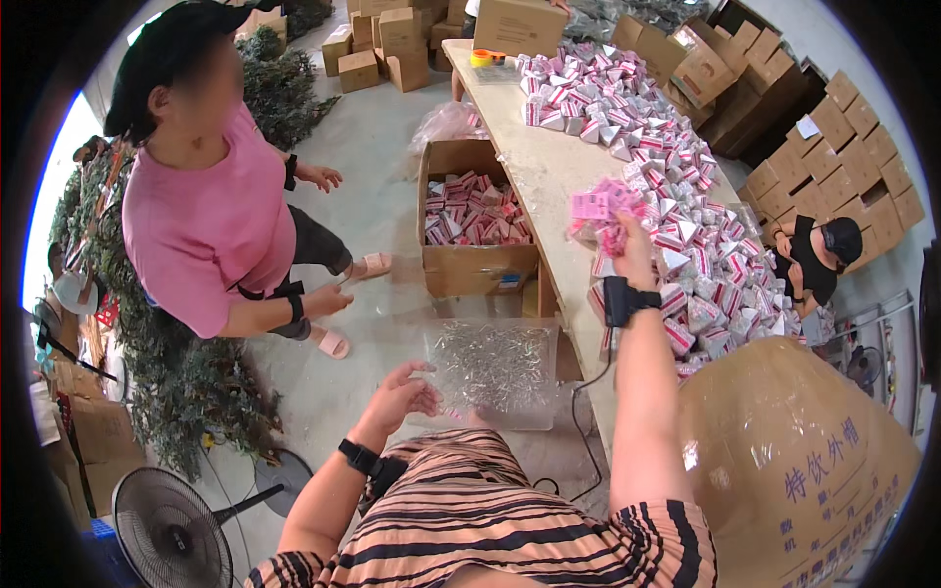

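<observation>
While the right hand [635, 245] reaches over the long wooden bench [549, 176], its fingers are clenched on a bunch of pink paper tags [600, 208] held just above the heap of small pink-and-white folded boxes [676, 196]. Lower down, the left hand [400, 392] hangs with fingers released, holding nothing, near a clear plastic bin [495, 372] of small silvery parts on the floor.

the small boxes [676, 206] were pink and white, the flat labels [600, 204] pink; the dress [490, 519] was orange with black stripes; the co-worker's shirt [201, 225] was pink; the cartons [833, 147] were brown.
</observation>
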Available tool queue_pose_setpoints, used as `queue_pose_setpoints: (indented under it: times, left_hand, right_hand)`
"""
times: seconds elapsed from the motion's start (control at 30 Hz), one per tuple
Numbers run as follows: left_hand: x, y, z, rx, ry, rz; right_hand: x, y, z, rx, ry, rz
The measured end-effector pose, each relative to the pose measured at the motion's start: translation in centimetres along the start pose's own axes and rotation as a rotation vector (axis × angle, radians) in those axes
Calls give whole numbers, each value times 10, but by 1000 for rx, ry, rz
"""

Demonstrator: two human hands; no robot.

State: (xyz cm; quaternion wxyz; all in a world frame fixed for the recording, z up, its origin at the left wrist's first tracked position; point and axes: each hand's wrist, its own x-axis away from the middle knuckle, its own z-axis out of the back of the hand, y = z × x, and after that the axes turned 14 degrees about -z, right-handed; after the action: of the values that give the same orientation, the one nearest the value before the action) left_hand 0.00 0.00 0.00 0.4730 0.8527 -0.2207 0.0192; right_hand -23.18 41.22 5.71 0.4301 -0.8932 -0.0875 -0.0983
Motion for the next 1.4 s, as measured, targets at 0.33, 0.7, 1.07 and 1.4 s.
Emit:
queue_pose_setpoints:
  times: [0.33, 0.7, 1.07, 1.4]
  left_hand:
    - [-84, 54, -3, -39, 238, -42]
    - [-155, 53, -20, -7, 265, -22]
    - [-166, 54, -26, 9, 213, -21]
    - [-137, 59, -12, -70, 12, -33]
  right_hand:
    - [-229, 48, 34, -19, 288, -139]
    - [-341, 61, 104, 435, 643, 30]
    - [-285, 22, 173, 418, 728, -110]
    - [-48, -17, 7, 539, 181, -246]
